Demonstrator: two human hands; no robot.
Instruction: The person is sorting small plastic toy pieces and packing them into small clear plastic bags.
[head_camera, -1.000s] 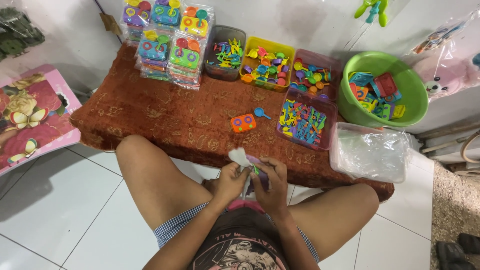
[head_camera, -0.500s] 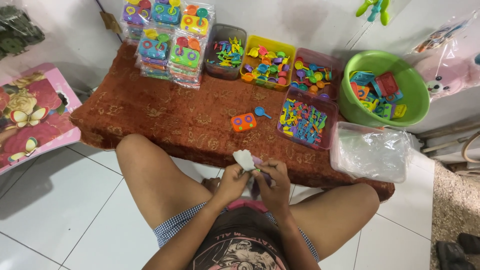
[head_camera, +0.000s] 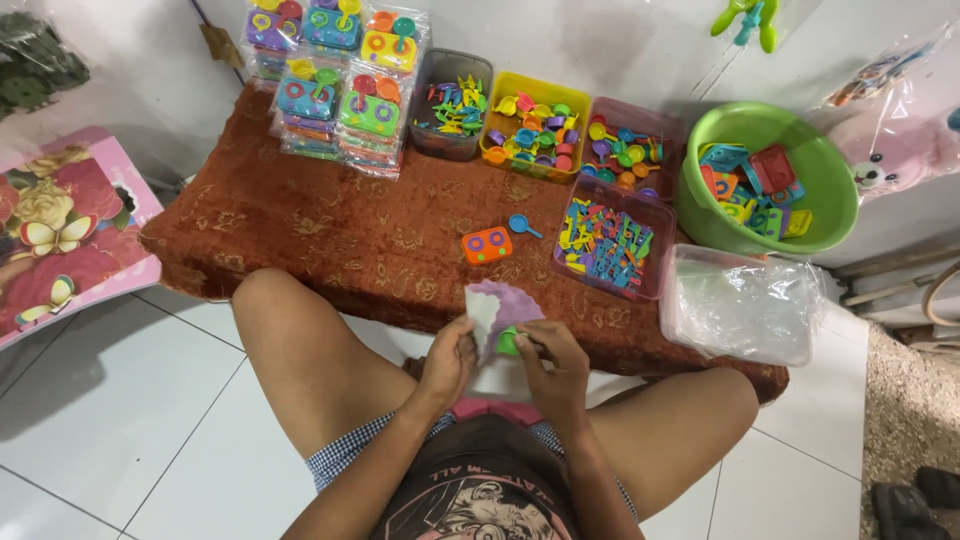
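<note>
I sit in front of a low table covered with a rust-red patterned cloth (head_camera: 300, 230). My left hand (head_camera: 448, 362) and my right hand (head_camera: 553, 365) are together above my lap, both pinching a small clear plastic bag (head_camera: 495, 310) with a lilac card and a green toy piece inside. On the cloth just beyond the bag lie an orange toy stove (head_camera: 487, 245) and a small blue spoon (head_camera: 520, 225).
Stacked packed toy sets (head_camera: 335, 90) stand at the back left. Trays of small colourful toy pieces (head_camera: 530, 125) line the back, one pink tray (head_camera: 610, 240) nearer. A green basin (head_camera: 765, 180) and a pile of clear bags (head_camera: 740, 305) sit at right.
The bag in my hands has been turned and spread wider, showing more of its lilac card. My hands stay in the same spot.
</note>
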